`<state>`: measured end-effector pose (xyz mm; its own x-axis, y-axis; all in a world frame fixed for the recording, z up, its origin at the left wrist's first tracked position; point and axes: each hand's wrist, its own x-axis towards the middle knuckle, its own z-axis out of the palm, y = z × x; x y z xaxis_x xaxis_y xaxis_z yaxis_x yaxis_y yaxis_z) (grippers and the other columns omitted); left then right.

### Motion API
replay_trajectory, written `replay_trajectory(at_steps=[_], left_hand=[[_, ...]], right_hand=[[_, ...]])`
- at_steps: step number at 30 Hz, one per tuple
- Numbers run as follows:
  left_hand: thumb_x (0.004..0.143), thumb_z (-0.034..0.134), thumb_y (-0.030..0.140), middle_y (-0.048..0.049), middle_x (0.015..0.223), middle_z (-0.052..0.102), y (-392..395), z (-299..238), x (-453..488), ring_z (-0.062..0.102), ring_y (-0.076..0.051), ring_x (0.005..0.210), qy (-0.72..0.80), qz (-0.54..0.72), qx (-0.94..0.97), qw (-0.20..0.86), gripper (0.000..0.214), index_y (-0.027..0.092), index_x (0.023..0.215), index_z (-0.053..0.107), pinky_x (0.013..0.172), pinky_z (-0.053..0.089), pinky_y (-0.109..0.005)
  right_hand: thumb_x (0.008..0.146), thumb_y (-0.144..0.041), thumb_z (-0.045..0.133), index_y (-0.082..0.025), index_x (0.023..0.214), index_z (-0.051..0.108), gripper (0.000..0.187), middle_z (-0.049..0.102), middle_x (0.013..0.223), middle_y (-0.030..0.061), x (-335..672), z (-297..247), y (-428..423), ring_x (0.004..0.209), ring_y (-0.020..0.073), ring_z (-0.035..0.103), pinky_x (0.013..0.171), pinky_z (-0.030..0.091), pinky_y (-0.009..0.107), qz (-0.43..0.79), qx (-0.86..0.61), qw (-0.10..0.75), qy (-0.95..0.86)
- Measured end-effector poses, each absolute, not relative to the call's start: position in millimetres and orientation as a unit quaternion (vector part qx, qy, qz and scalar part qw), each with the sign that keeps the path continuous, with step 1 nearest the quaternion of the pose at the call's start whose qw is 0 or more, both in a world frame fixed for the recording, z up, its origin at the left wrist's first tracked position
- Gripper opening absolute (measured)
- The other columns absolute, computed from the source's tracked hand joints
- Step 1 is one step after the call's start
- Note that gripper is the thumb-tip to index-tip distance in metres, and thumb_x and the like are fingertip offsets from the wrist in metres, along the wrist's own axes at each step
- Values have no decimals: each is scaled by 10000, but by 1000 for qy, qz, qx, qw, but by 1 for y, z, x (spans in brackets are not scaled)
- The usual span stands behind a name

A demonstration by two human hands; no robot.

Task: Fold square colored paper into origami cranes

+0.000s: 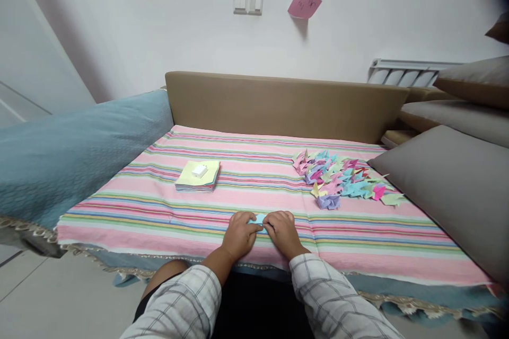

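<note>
A small piece of light blue paper [259, 219] lies on the striped cloth near its front edge, between my two hands. My left hand [240, 234] grips its left side, thumb and fingers pressed on it. On the other side my right hand [283, 230] has its fingers curled, with the thumb and index finger pinching the paper. Much of the paper is covered by my fingers, so its exact folds cannot be made out. Farther off to the right lies a pile of folded paper cranes [334, 177] in many colours.
A stack of square paper sheets [198, 180] sits at left, a small white block [199, 170] on top. The striped cloth [246, 153] covers a sofa seat. Behind stands a brown backrest [278, 106]; grey cushions [441, 185] lean at right, a blue-covered armrest [99, 143] at left.
</note>
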<state>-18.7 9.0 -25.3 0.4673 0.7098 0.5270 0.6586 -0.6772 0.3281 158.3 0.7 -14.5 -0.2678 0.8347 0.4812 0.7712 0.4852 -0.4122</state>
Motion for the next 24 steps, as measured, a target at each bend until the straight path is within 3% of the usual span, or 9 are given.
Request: replay_trajectory(at_steps=[10,16,24], left_hand=[[685,600,131,9,842,671,11,-12,-8,558,-185,877,497,325,796,120,157,239,785,655,840,381,-348],[813,585,342,0,880,690,15,-12,-4,564,-192,893,518,305,788,129,130,267,860,681,834,367,-340],[784,637,310,18,858,692,15,-11,-4,556,-186,868,518,289,796,123,69,272,809,690,809,355,-336]], right_hand=[[856,-201,549,-223,799,607,85,645,824,-4,160,-18,6,826,164,544,760,333,288,100,-499,341,-791],[863,-250,549,-230,825,621,83,656,861,7,161,-18,8,857,180,551,774,353,303,119,-512,338,-780],[798,-275,623,-232,903,658,119,626,901,42,180,-19,8,904,212,524,819,371,328,111,-571,313,-751]])
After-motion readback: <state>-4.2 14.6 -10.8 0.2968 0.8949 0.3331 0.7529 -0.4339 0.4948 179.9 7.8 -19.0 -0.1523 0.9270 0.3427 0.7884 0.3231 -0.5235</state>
